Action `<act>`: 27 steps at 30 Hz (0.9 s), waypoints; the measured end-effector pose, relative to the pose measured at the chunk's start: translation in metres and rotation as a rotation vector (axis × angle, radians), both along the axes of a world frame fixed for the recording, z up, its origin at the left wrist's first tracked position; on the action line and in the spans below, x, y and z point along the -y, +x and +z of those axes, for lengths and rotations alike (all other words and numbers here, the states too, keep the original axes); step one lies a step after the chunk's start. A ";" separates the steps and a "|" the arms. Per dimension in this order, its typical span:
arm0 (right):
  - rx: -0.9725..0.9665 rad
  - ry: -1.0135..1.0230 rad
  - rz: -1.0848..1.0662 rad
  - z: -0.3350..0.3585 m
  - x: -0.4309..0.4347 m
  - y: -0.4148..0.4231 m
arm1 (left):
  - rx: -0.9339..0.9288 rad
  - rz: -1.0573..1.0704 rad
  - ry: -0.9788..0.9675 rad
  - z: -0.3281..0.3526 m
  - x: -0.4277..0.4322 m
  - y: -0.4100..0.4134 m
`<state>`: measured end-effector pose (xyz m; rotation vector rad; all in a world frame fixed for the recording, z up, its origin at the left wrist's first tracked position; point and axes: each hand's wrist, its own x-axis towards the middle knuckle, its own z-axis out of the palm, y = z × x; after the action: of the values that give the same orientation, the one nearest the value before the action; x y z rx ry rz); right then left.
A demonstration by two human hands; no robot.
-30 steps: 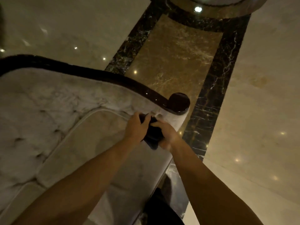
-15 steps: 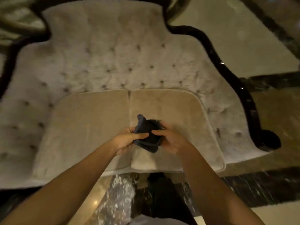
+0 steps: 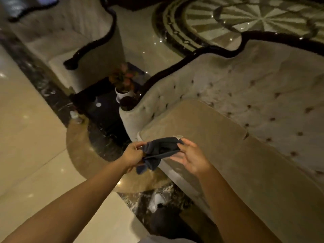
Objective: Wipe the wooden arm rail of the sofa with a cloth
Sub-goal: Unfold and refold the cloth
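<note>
Cloth (image 3: 160,151) stretched between left hand (image 3: 131,154) and right hand (image 3: 192,157).

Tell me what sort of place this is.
Probably a hotel lobby or a similarly formal lounge. The polished marble floor has an inlaid round medallion, two tufted sofas with dark wooden rails stand side by side, and a potted plant sits on a dark side table between them.

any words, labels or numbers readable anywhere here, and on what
None can be read.
The small bottle on the floor: any label is too blurred to tell.
The white plant pot, the dark cloth and the sofa show no print.
</note>
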<state>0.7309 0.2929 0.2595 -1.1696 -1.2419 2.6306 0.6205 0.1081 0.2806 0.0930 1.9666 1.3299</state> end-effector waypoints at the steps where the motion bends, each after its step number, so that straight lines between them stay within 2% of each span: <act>1: 0.010 0.007 0.035 0.000 0.006 -0.018 | -0.031 0.065 -0.049 -0.002 0.009 -0.010; 6: 0.035 -0.085 0.088 0.004 0.016 -0.115 | 0.056 0.457 -0.156 -0.002 0.040 -0.077; 9: 0.096 -0.168 -0.002 0.011 0.021 -0.156 | 0.189 0.575 -0.122 0.007 0.053 -0.112; 11: 0.137 -0.171 -0.001 0.018 0.023 -0.187 | 0.229 0.492 -0.190 0.015 0.068 -0.139; 13: 0.162 -0.173 0.046 0.025 0.024 -0.213 | 0.275 0.339 -0.373 0.026 0.083 -0.160; 15: 0.179 -0.197 0.098 0.028 0.028 -0.233 | 0.320 0.253 -0.457 0.030 0.095 -0.178; 19: 0.238 -0.173 0.169 0.017 0.043 -0.282 | 0.429 0.380 -0.305 0.027 0.115 -0.223; 23: 0.325 -0.074 0.303 -0.003 0.070 -0.350 | 0.549 0.724 -0.028 0.007 0.148 -0.274; 27: 0.359 0.018 0.482 -0.023 0.112 -0.441 | 0.526 0.972 0.108 -0.031 0.180 -0.343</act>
<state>0.2902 0.1806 0.2361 -1.5636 -1.8086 2.7893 0.2774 -0.0719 0.2496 -1.1710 1.4819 1.7867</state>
